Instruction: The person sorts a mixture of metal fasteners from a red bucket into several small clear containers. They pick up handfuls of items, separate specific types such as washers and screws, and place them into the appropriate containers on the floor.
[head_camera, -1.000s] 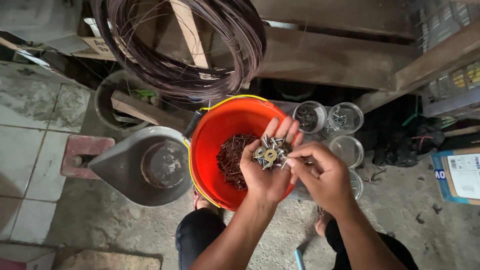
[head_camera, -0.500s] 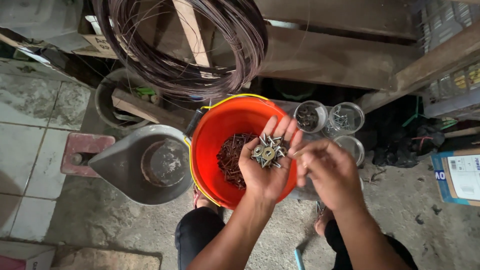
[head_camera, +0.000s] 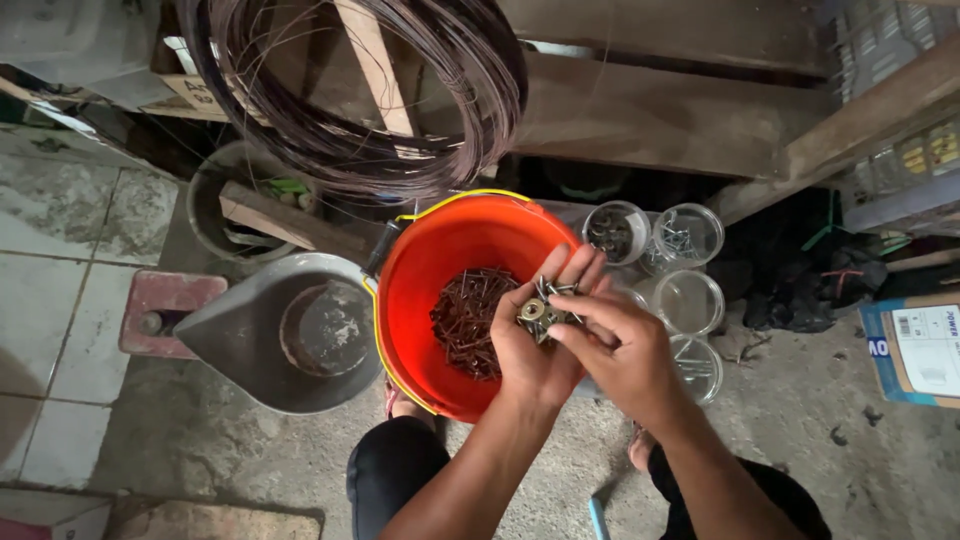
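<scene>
My left hand (head_camera: 530, 365) is palm up over an orange bucket (head_camera: 420, 250), cupping a small pile of mixed metal hardware (head_camera: 540, 312): nails, screws and a round washer-like piece. My right hand (head_camera: 625, 350) comes in from the right, its fingertips pinched together on the right side of that pile. Inside the bucket lies a heap of rusty brown nails (head_camera: 465, 320). To the right of the bucket several clear plastic cups stand on the ground. One cup (head_camera: 612, 232) holds dark pieces, one cup (head_camera: 688, 236) holds silvery screws, and one cup (head_camera: 692, 300) looks nearly bare.
A grey metal scoop pan (head_camera: 290, 335) sits left of the bucket, next to a reddish block (head_camera: 165, 310). A large coil of dark wire (head_camera: 350, 90) hangs on wooden framing above. A cardboard box (head_camera: 915, 350) lies at the right. My knees are at the bottom edge.
My right hand drew slightly away from the pile, then its fingertips came back onto it. My left hand has stayed cupped over the bucket.
</scene>
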